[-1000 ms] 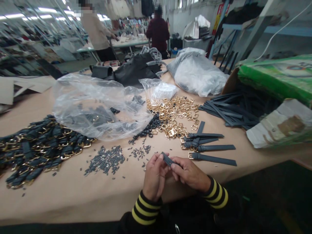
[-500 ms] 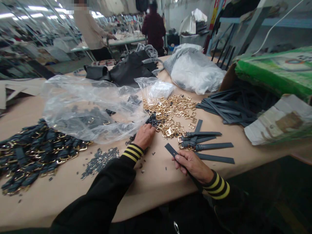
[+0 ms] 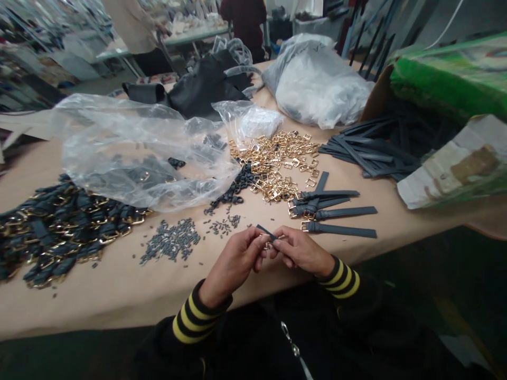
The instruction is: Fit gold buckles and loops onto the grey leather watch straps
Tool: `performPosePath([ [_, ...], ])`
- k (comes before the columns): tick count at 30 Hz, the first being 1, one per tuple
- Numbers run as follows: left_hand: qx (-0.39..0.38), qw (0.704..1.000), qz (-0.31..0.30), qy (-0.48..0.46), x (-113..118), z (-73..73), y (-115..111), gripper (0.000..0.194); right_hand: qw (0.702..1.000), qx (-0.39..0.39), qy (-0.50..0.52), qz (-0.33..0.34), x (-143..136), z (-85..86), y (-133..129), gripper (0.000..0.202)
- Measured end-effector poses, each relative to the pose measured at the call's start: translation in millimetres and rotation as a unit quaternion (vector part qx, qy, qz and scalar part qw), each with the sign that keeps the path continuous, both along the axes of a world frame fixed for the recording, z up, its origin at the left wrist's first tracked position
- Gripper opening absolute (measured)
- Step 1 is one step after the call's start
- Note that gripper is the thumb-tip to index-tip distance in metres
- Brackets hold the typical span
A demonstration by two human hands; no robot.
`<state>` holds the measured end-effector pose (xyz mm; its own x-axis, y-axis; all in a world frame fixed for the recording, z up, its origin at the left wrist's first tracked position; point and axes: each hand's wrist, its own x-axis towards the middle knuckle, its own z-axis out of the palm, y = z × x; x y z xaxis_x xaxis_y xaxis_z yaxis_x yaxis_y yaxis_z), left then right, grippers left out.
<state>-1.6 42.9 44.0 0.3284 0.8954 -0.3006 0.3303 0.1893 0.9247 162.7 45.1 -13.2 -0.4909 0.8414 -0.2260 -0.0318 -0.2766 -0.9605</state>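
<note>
My right hand [image 3: 303,250] pinches a dark leather strap [image 3: 264,229], whose tip sticks up between my two hands. Fingers closed, my left hand [image 3: 240,256] meets it from the other side on a small gold buckle [image 3: 268,245], partly hidden by the fingertips. Beyond them lies a heap of loose gold buckles [image 3: 277,158], with dark leather loops [image 3: 237,184] at its left edge. Straps fitted with buckles [image 3: 344,229] rest to the right of my hands. Small dark pieces [image 3: 172,240] are scattered on the left.
A pile of buckled straps [image 3: 67,227] covers the table's left side. Clear plastic bags [image 3: 150,158] and a stuffed bag [image 3: 317,84] lie behind. At right, a green box [image 3: 455,74] stands by a bundle of plain straps [image 3: 368,150]. Two people are in the background.
My left hand has come back from the dark loops beside the buckle heap to the strap, now with a gold buckle. My right hand has shifted slightly left, and the view has tilted down.
</note>
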Motion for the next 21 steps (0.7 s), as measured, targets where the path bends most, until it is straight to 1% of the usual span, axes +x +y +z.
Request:
performPosePath([
  [2,0.048,0.998,0.028,0.033,0.3,-2.5,-6.8,0.021,0.999,-0.018,0.040,0.024,0.4,2.2,-3.9,0.025],
  [5,0.111,0.989,0.083,0.056,-0.2,-4.8,-13.6,0.021,0.996,-0.045,0.062,0.050,7.3,5.7,-7.6,0.026],
  [7,0.133,0.983,0.106,0.062,-0.9,-4.6,-16.4,0.023,0.993,-0.051,0.071,0.075,13.3,7.9,-9.6,0.026],
  [9,0.137,0.982,0.117,0.062,-2.0,-3.0,-18.2,0.021,0.991,-0.048,0.082,0.094,18.5,9.8,-11.7,0.025],
  [12,0.098,0.988,0.113,0.029,-3.8,0.5,-19.6,0.019,0.988,-0.040,0.094,0.112,23.9,11.3,-14.3,0.024],
  [15,0.038,0.994,0.101,-0.036,-4.7,1.9,-20.5,0.021,0.985,-0.034,0.102,0.132,26.3,12.3,-15.2,0.023],
  [17,-0.001,0.993,0.088,-0.083,-3.6,0.1,-21.4,0.022,0.983,-0.029,0.104,0.149,25.8,13.7,-15.2,0.023],
  [19,-0.058,0.986,0.066,-0.142,-0.7,-4.0,-23.0,0.024,0.982,-0.018,0.101,0.157,24.0,15.8,-15.4,0.022],
  [21,-0.120,0.970,0.049,-0.206,3.7,-9.8,-25.3,0.024,0.985,-0.003,0.089,0.146,21.5,18.5,-16.7,0.022],
])
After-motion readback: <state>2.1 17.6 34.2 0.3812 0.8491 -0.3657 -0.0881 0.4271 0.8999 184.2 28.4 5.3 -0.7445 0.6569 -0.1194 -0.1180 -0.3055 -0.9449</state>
